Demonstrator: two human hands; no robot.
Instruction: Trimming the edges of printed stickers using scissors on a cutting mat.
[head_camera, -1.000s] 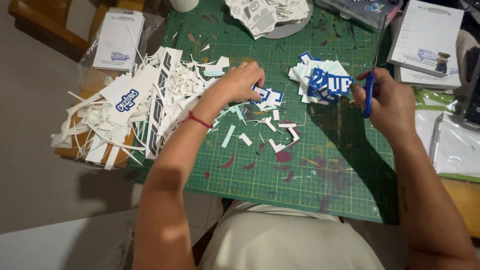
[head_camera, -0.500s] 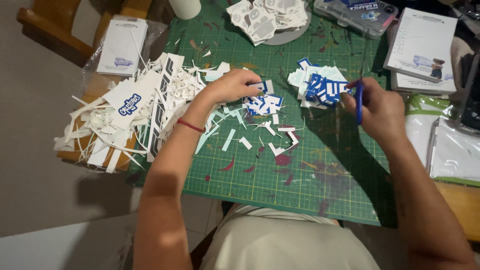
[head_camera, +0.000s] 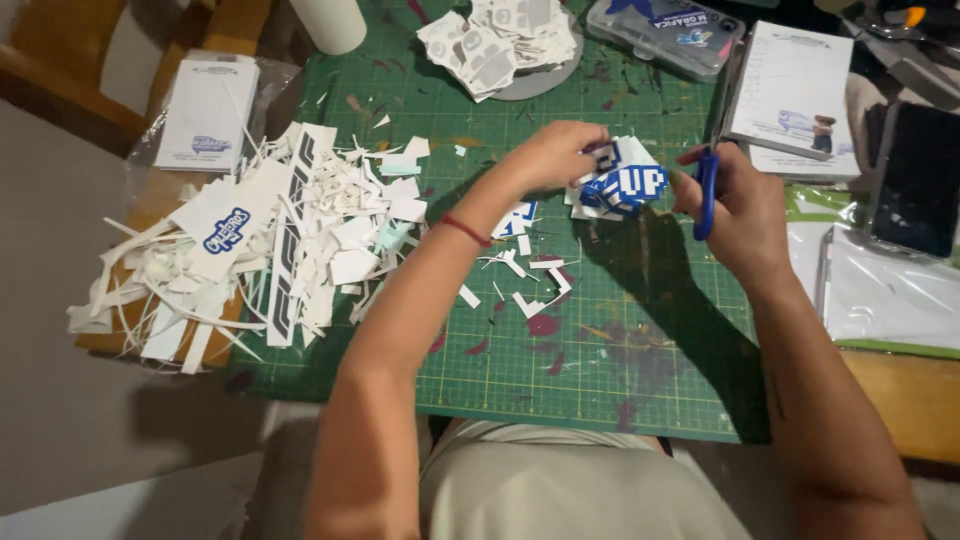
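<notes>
My left hand (head_camera: 556, 155) rests on top of a small stack of blue-and-white cut-out stickers (head_camera: 625, 185) on the green cutting mat (head_camera: 560, 370), its fingers closed on one sticker at the stack's upper left. My right hand (head_camera: 738, 205) sits just right of the stack and grips blue-handled scissors (head_camera: 706, 190), blades hidden behind the fingers. A red string band circles my left wrist. A few more blue-and-white pieces (head_camera: 517, 220) lie under my left forearm.
A big heap of white paper offcuts (head_camera: 280, 250) covers the mat's left side. Cut grey-white stickers are piled on a round plate (head_camera: 505, 40) at the top. A clear plastic box (head_camera: 665, 30), a notepad (head_camera: 795, 95), a dark phone (head_camera: 915, 180) and plastic sleeves (head_camera: 890, 290) lie right.
My left hand has moved right from the loose pieces near the mat's middle onto the sticker stack. My right hand with the scissors stayed beside the stack.
</notes>
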